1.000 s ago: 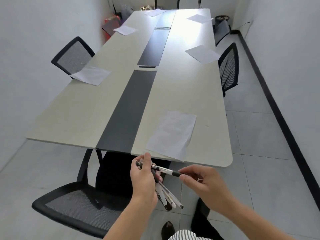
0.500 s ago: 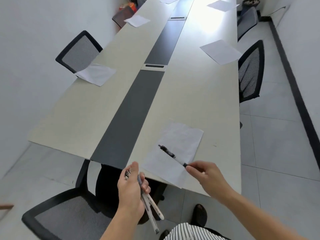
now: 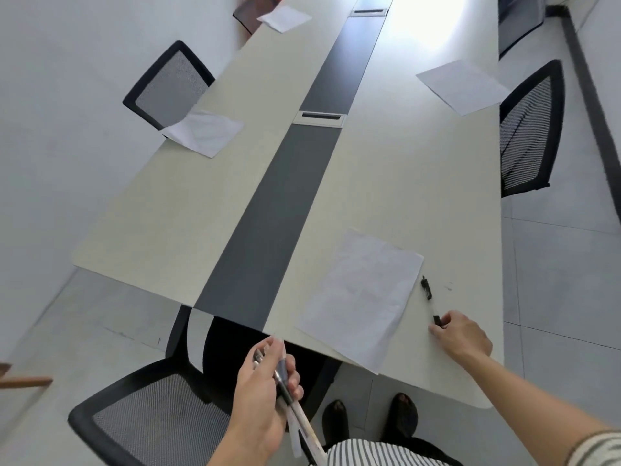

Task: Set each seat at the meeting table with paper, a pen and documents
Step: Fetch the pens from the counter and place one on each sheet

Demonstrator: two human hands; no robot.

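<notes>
We are at the pen step for the seat at the near end of the long pale laminate meeting table [image 3: 386, 183] with its dark grey centre strip [image 3: 268, 230]. A white sheet of paper [image 3: 363, 297] already lies here at about one o'clock from us, its near corner hanging a little over the table edge. The black-and-clear ballpoint pen [image 3: 430, 301] lies flat on the tabletop just beside the sheet, on its three o'clock side and roughly parallel to its long edge. Our right hand [image 3: 463, 336] is at the pen's six o'clock end, thumb and forefinger pinching that tip, so we judge the pen set down but not yet let go. Our left hand [image 3: 265, 391], low at six o'clock and off the table, is clenched round a bundle of spare pens [image 3: 304, 428], whose ends stick out below the fist. Further sheets wait at the other seats: one at ten o'clock [image 3: 205, 132] by a black mesh-backed chair [image 3: 171, 85], one at two o'clock [image 3: 462, 85] by another black mesh chair [image 3: 529, 129], and one far off at eleven o'clock [image 3: 284, 16]. We see no pen beside any of them and no documents at any place. The next move, as we judge it, calls for opening the right fingers without rolling the pen, drawing a fresh pen from the left-hand bundle, and walking on to the next sheet, at either ten or two o'clock
</notes>
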